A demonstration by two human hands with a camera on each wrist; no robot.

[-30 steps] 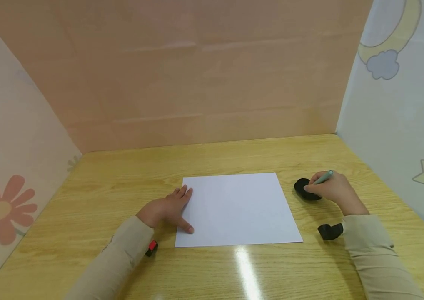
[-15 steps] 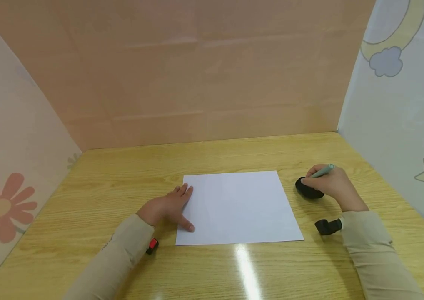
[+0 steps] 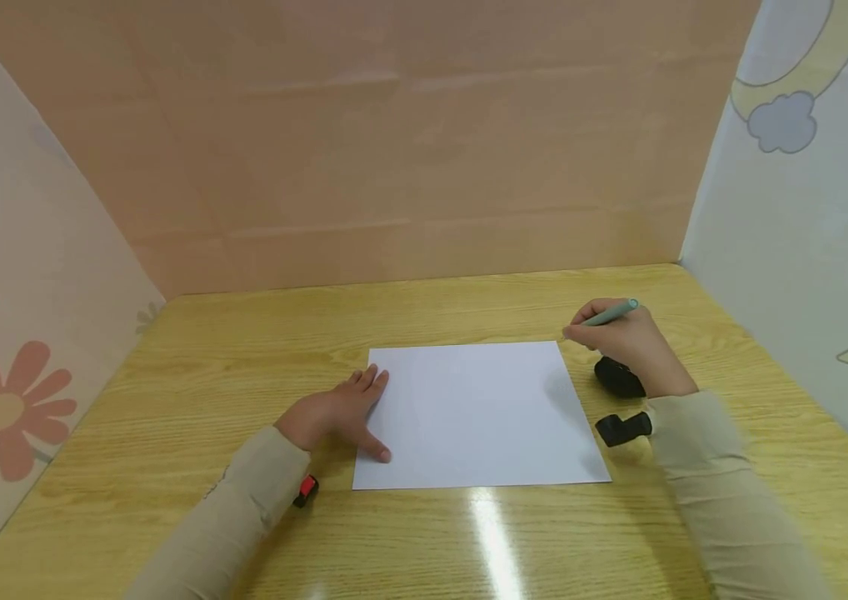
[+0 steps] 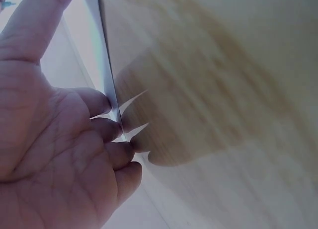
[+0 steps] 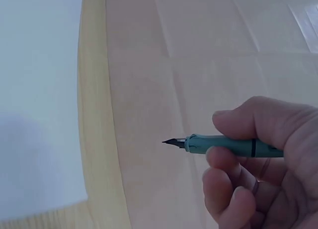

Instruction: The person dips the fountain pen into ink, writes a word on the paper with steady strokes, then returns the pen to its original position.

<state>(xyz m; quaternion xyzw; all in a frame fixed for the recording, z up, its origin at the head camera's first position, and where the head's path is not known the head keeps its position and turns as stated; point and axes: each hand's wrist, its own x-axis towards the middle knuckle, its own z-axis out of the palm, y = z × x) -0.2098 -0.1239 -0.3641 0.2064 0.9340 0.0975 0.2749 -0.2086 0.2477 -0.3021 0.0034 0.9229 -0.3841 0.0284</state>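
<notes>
Come near the far right corner of the paper (image 3: 480,417) with the pen (image 3: 611,313), away from the round black object (image 3: 616,378).

Resting as before on the paper's left edge with the left hand (image 3: 340,415), fingers spread, nothing gripped; on the bench (image 3: 259,325), apart from its far edge. Pinching the pen in the right hand (image 3: 632,340), with bare nib (image 5: 173,142) not touching the paper. Seems to give easier reach to the sheet.

You are working in a booth-like nook. Beyond your wooden table (image 3: 274,333) stands a creased tan backdrop (image 3: 424,158); cartoon-printed walls (image 3: 799,233) flank the table.
</notes>
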